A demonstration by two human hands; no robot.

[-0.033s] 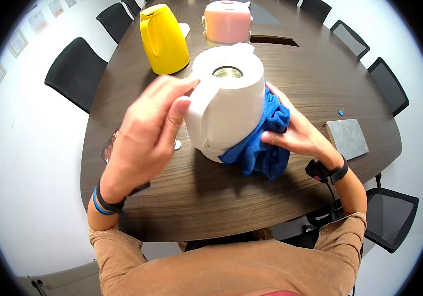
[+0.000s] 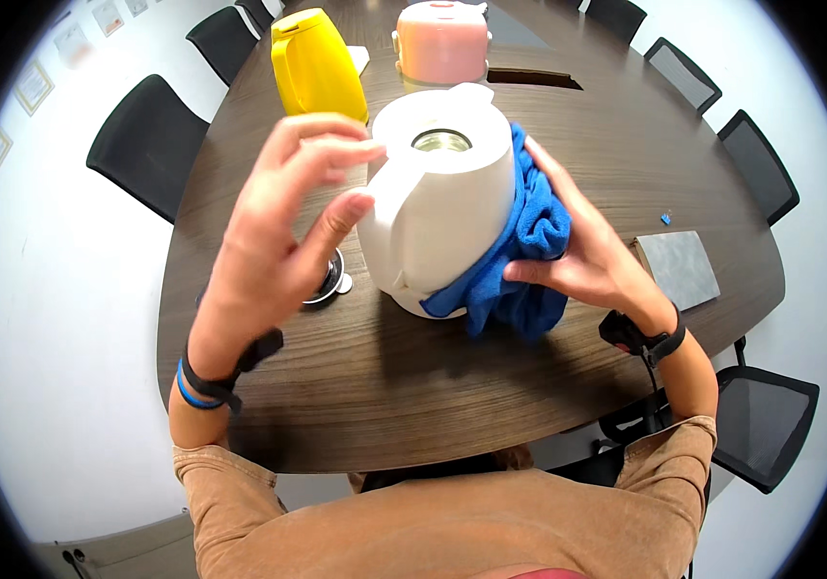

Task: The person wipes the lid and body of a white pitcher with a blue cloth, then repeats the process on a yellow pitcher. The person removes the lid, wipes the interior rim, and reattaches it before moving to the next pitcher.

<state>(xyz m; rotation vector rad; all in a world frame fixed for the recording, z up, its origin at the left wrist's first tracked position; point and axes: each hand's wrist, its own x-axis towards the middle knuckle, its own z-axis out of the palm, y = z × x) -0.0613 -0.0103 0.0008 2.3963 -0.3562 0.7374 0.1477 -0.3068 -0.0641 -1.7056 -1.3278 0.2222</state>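
A white vacuum jug (image 2: 447,207) stands on the table before me, its top open and the shiny metal lining (image 2: 442,142) showing inside. My right hand (image 2: 582,236) presses a crumpled blue cloth (image 2: 515,251) against the jug's right side, thumb in front and fingers behind. Beside the jug's handle, my left hand (image 2: 278,217) is open, its fingers apart and slightly blurred. Nothing shows between those fingers, and whether a fingertip touches the jug I cannot tell. Partly hidden behind this hand lies a round dark piece with a shiny rim and a white tab (image 2: 344,284).
Farther back stand a yellow jug (image 2: 322,72) and a pink rice cooker (image 2: 442,43). To the right lie a grey notebook (image 2: 682,268) and a tiny blue scrap (image 2: 665,219). A dark slot (image 2: 534,78) cuts the wooden table (image 2: 385,405). Black chairs (image 2: 153,145) surround it.
My left hand's fingers have spread and lifted, uncovering more of the round dark piece. On the jug's right side, the cloth now reaches higher under my right hand.
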